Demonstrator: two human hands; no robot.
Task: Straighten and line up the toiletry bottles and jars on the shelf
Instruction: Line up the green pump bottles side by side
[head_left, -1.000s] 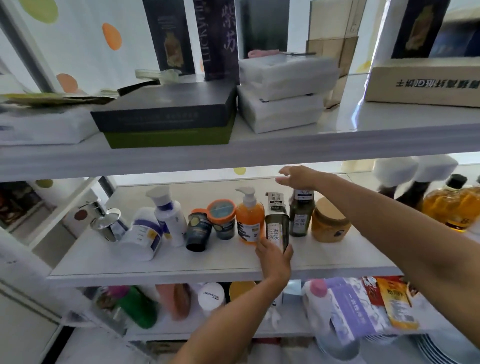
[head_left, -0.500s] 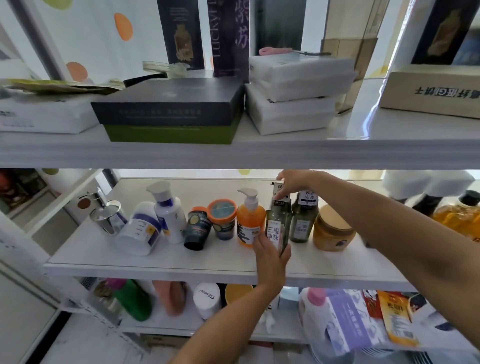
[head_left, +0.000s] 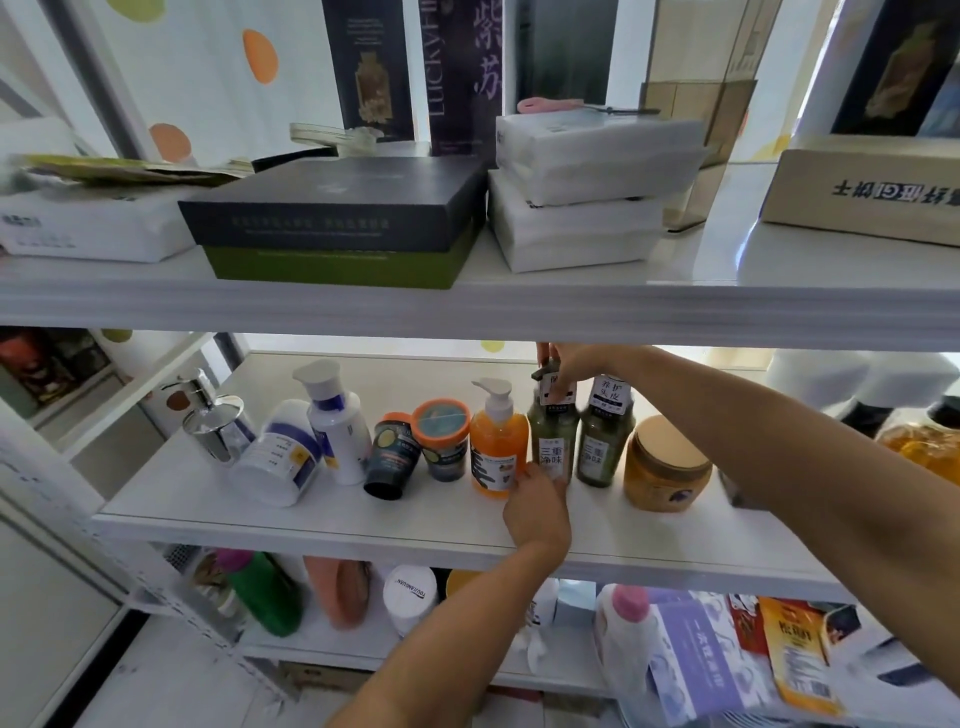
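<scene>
on the middle shelf (head_left: 311, 519), the left of two dark green bottles (head_left: 553, 441) is gripped at both ends: the right hand (head_left: 571, 364) is closed on its pump top, the left hand (head_left: 537, 506) is pressed around its base. it stands between the orange pump bottle (head_left: 497, 452) on the left and its twin green bottle (head_left: 602, 441) on the right, nearly touching both. the base is best set flat and the label turned to the near side before release, so the neighbours are not knocked. "三重净味" can be read on both green labels, "养护头皮" on the twin's neck tag; "luckyf…" and "紫苏" on the purple box (head_left: 462, 73) above
</scene>
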